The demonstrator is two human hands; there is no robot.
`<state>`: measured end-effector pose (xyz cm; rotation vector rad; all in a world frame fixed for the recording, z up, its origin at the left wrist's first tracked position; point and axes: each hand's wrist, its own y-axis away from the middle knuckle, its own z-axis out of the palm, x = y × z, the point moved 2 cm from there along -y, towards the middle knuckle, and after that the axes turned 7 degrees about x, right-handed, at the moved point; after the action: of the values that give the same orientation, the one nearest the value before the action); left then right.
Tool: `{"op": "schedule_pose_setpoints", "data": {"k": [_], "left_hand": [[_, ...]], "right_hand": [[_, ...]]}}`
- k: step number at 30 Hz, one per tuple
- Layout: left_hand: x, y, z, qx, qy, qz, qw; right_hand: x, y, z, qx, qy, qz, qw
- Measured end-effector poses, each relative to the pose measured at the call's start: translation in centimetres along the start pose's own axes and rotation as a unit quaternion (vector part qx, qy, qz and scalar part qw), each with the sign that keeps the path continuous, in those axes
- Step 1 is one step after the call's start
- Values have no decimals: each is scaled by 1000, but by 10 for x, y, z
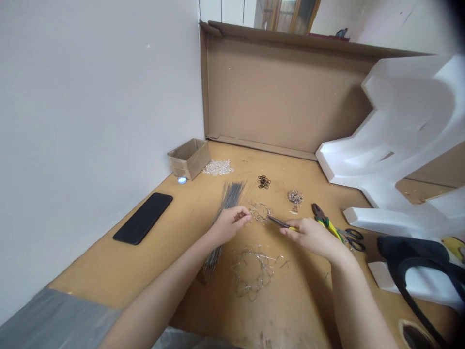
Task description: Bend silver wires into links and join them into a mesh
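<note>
My left hand point(229, 224) pinches the left edge of a small round wire piece point(260, 212) made of thin bent wire. In my right hand point(309, 234) is a pair of pliers point(279, 222) with dark jaws and yellow handles. The jaws reach the right side of the wire piece; whether they grip it is too small to tell. Under and behind my left hand lies a bundle of straight grey wires point(231, 195). Nearer to me, a larger loose tangle of bent wire point(253, 272) rests on the wooden table point(196, 213).
At the back left stand a small cardboard box point(189, 162) and a pile of clear beads point(218, 167). Black rings point(264, 182) and a wire cluster point(295, 196) lie ahead. A phone point(143, 218) is left; other pliers point(327, 223), scissors point(354, 238) and white foam point(407, 126) are right.
</note>
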<state>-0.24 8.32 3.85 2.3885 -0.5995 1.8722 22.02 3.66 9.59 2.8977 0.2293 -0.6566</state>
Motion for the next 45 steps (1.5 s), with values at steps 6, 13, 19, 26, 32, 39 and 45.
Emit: {"op": "schedule_pose_setpoints", "data": {"k": [6, 13, 19, 26, 32, 39, 45], "left_hand": [[-5, -1, 0, -81, 198, -128, 968], [-9, 1, 4, -89, 216, -144, 962], [-6, 1, 4, -97, 204, -152, 962], [1, 2, 3, -112, 195, -159, 961], [2, 3, 3, -124, 194, -157, 960], [0, 3, 4, -128, 184, -160, 961], [0, 4, 4, -132, 177, -165, 961]], "right_hand": [[-16, -1, 11, 1, 39, -77, 996], [-17, -4, 21, -14, 62, -81, 995], [-17, -5, 23, -21, 57, -80, 995], [-16, -6, 26, -28, 46, -80, 995], [-18, -5, 26, -35, 36, -81, 995], [-20, -3, 25, -42, 35, -77, 996], [-20, -4, 25, -17, 63, -83, 994]]}}
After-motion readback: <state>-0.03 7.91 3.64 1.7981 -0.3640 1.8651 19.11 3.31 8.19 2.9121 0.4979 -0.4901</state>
